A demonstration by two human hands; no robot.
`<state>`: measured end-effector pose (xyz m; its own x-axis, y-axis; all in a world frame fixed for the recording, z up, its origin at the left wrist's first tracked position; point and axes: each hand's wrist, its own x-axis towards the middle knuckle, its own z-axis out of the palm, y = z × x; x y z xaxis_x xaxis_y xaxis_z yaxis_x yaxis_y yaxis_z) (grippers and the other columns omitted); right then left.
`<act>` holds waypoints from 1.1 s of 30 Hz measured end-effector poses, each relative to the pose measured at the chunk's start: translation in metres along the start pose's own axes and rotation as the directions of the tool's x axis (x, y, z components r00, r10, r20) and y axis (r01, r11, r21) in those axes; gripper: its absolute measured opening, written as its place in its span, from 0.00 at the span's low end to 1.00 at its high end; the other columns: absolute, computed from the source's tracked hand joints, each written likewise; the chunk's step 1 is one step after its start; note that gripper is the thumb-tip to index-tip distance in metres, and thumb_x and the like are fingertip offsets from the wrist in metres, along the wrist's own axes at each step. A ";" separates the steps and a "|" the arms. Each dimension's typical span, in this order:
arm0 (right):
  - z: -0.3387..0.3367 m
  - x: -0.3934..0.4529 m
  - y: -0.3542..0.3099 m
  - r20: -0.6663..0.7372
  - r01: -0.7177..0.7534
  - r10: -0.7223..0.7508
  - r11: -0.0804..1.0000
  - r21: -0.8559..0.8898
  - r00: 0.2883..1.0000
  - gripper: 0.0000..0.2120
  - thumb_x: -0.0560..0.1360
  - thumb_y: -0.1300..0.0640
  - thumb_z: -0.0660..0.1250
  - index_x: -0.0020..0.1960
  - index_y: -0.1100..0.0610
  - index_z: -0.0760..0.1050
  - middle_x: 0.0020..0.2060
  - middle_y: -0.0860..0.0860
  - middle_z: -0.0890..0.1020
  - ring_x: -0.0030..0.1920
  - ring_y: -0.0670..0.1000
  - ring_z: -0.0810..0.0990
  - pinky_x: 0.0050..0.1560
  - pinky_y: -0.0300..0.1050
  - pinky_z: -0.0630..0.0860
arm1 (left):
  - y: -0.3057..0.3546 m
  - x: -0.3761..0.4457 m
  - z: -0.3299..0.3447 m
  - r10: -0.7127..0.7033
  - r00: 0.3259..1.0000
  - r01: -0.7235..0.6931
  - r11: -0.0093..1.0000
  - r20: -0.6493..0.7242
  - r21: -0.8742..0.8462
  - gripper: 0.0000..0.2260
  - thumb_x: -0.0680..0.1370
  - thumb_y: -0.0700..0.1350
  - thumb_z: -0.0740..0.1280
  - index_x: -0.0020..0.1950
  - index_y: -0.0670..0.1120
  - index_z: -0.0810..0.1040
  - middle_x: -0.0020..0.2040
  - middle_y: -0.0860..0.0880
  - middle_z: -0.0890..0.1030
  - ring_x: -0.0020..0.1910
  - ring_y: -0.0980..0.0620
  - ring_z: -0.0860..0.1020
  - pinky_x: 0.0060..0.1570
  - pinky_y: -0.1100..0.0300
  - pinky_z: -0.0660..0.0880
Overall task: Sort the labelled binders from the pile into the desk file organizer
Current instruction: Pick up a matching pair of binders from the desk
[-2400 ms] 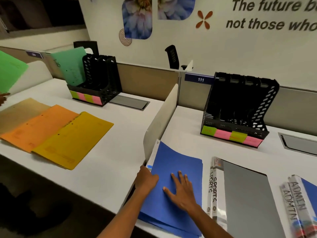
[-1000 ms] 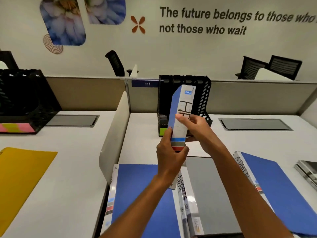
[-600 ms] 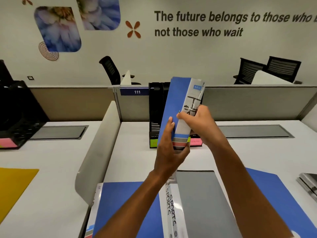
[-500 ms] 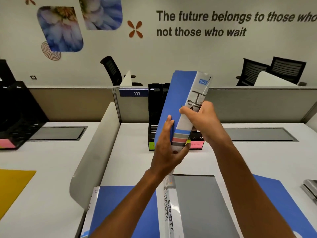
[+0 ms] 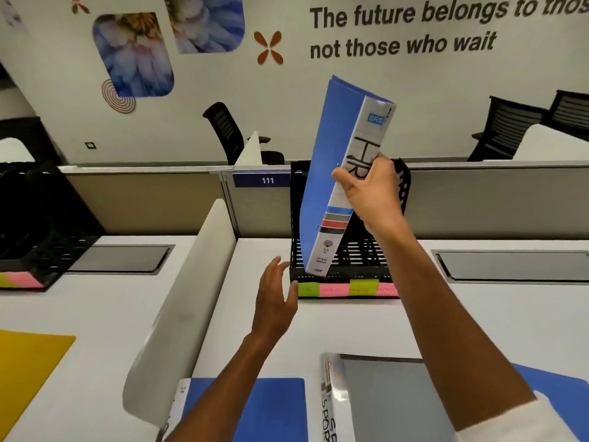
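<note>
Far left: second black organizer (image 5: 38, 247) with pink and green sticky notes on its front edge, sitting on the neighbouring desk (image 5: 95, 307). Yellow folder (image 5: 25, 368) flat at the lower left of that desk. White curved divider (image 5: 188, 301) stands between the two desks.

Near edge, just right of the divider: blue binder (image 5: 277, 406) lying flat, partly covered by the left forearm. Left hand (image 5: 275, 301) hovers above the desk with fingers spread and relaxed, holding nothing, fingertips close to the lower left corner of the desk file organizer (image 5: 350, 266); contact cannot be told.

Centre: the black mesh organizer stands at the back of the desk against the partition, under the "111" plate (image 5: 267, 180). Green, pink, yellow-green and pink sticky notes (image 5: 347, 288) run along its front lip.

HR binder (image 5: 341, 173), blue cover with white spine marked "HR" and "SRS", is upright and tilted, top leaning right, its bottom end down in the leftmost slot of the organizer. Right hand (image 5: 369, 196) grips the spine about mid-height, thumb across the spine's front, fingers wrapped behind it.

Lower right: grey binder (image 5: 392, 397) flat on the desk, spine lettering partly readable as "SPOR". Another blue binder (image 5: 554, 387) lies just past the right forearm, mostly hidden.
</note>
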<state>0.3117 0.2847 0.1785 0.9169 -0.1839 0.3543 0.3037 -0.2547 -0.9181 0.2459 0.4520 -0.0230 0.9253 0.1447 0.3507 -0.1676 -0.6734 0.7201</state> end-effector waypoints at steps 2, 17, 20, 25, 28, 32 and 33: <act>0.012 0.009 0.008 -0.017 -0.020 0.020 1.000 -0.013 1.000 0.18 0.70 0.54 0.73 0.58 0.56 0.75 0.51 0.51 0.83 0.50 0.49 0.82 0.50 0.48 0.82 | -0.010 0.014 0.007 -0.069 0.997 0.069 0.998 0.037 -0.009 0.17 0.80 0.43 0.65 0.68 0.42 0.72 0.71 0.46 0.72 0.71 0.49 0.69 0.71 0.60 0.64; 0.083 0.021 0.075 -0.093 -0.003 0.023 0.978 0.211 0.995 0.23 0.74 0.61 0.71 0.66 0.58 0.69 0.57 0.54 0.78 0.58 0.50 0.79 0.46 0.28 0.77 | -0.058 0.091 0.061 -0.621 0.748 0.662 0.671 0.233 -0.334 0.25 0.81 0.45 0.63 0.76 0.42 0.62 0.75 0.44 0.67 0.74 0.45 0.66 0.70 0.54 0.64; 0.095 0.015 0.090 -0.092 0.008 0.014 0.972 0.234 0.996 0.23 0.74 0.60 0.71 0.67 0.60 0.69 0.58 0.55 0.78 0.59 0.52 0.78 0.47 0.26 0.76 | -0.066 0.091 0.069 -0.570 0.770 0.638 0.695 0.287 -0.331 0.16 0.82 0.41 0.59 0.70 0.42 0.71 0.71 0.44 0.73 0.68 0.45 0.72 0.62 0.59 0.69; 0.110 0.002 0.109 -0.089 0.023 -0.001 0.968 0.249 0.996 0.24 0.75 0.58 0.70 0.67 0.60 0.68 0.57 0.53 0.78 0.60 0.52 0.77 0.49 0.27 0.76 | -0.064 0.087 0.077 -0.506 0.818 0.575 0.721 0.273 -0.386 0.19 0.82 0.37 0.52 0.67 0.47 0.76 0.55 0.53 0.80 0.51 0.57 0.78 0.37 0.78 0.72; 0.118 -0.009 0.120 -0.094 0.029 -0.002 0.959 0.281 0.996 0.22 0.75 0.57 0.70 0.66 0.60 0.69 0.54 0.51 0.78 0.58 0.53 0.78 0.47 0.29 0.77 | -0.062 0.084 0.078 -0.479 0.844 0.537 0.749 0.243 -0.387 0.18 0.83 0.39 0.52 0.67 0.46 0.76 0.58 0.48 0.81 0.53 0.53 0.79 0.46 0.70 0.75; 0.128 -0.023 0.143 -0.080 0.025 -0.004 0.965 0.261 0.997 0.20 0.75 0.58 0.71 0.65 0.57 0.70 0.51 0.48 0.79 0.55 0.48 0.79 0.46 0.33 0.79 | -0.061 0.082 0.081 -0.445 0.861 0.508 0.768 0.245 -0.391 0.18 0.84 0.40 0.52 0.71 0.46 0.72 0.64 0.47 0.79 0.60 0.49 0.78 0.64 0.50 0.75; 0.130 -0.027 0.149 -0.081 0.013 0.008 0.966 0.258 0.997 0.20 0.75 0.59 0.71 0.65 0.56 0.70 0.50 0.47 0.79 0.54 0.47 0.80 0.45 0.31 0.77 | -0.061 0.082 0.081 -0.439 0.865 0.501 0.777 0.244 -0.381 0.18 0.84 0.41 0.52 0.72 0.47 0.71 0.65 0.48 0.78 0.61 0.49 0.77 0.65 0.49 0.74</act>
<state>0.3658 0.3747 0.0097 0.8954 -0.2623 0.3599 0.3721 -0.0032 -0.9282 0.3594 0.4457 -0.0868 0.9568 0.2439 -0.1584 0.2039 -0.1744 0.9633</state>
